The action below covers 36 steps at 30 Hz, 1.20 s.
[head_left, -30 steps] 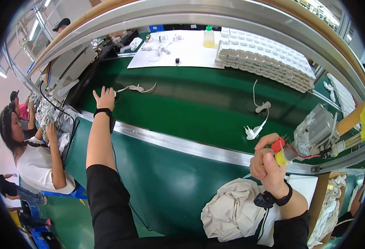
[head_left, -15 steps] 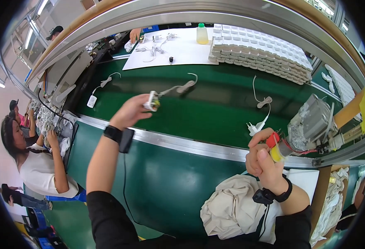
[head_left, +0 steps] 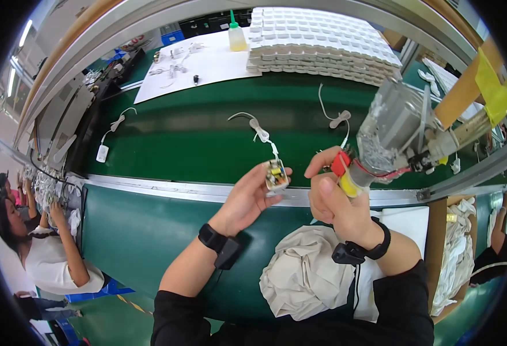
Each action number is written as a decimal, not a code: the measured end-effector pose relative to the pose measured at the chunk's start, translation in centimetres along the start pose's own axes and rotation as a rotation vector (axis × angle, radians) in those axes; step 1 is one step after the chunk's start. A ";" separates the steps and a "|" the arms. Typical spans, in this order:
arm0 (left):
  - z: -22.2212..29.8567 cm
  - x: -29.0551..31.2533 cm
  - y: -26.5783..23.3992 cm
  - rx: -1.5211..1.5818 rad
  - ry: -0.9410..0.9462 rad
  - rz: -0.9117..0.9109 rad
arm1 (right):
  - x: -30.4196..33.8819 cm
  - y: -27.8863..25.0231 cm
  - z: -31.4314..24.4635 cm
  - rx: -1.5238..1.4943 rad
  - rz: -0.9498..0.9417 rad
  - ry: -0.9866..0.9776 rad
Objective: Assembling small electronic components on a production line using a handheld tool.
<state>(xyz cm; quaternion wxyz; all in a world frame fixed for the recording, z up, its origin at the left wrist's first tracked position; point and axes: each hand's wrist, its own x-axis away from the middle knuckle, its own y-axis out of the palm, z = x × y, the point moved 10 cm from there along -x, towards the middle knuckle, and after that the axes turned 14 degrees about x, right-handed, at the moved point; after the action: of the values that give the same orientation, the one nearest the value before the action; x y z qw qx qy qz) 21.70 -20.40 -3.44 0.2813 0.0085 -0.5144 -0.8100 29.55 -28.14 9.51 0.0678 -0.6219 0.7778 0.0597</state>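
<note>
Left hand [head_left: 247,199], which a second ago reached far out over the green conveyor belt [head_left: 207,144] and half a second ago was lifting a piece off it, now drawn back to the near rail and closed around a small open charger unit [head_left: 276,176], its circuit board facing up and its white cable [head_left: 259,130] trailing back onto the belt; right hand [head_left: 337,205] unchanged in place, gripped around a red-and-yellow handled tool [head_left: 342,173] wired to a foil-wrapped fixture [head_left: 391,130]; unit and tool tip now just beside each other, where before they were well apart, so the piece appears presented for work at the tool; a further corded unit [head_left: 102,153] left on the belt; stacked white trays [head_left: 322,46] beyond; crumpled cloth [head_left: 305,277] below the hands; another person [head_left: 46,254] seated at far left.
</note>
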 end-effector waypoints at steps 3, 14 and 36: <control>-3.2 0.5 0.8 -0.002 -0.037 -0.048 | -0.2 -0.4 -0.2 -0.018 -0.003 0.007; -9.9 2.4 2.0 -0.239 -0.242 -0.207 | -0.9 -1.8 0.6 -0.023 0.092 -0.002; -9.6 0.7 3.1 -0.227 -0.200 -0.254 | -1.5 -3.1 0.7 0.005 0.078 -0.051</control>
<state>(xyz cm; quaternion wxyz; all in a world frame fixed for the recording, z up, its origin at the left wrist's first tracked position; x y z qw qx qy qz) 25.39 -29.67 -5.17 0.1236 -0.0389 -0.4400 -0.8886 32.87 -27.29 9.09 0.0868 -0.5891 0.7998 0.0760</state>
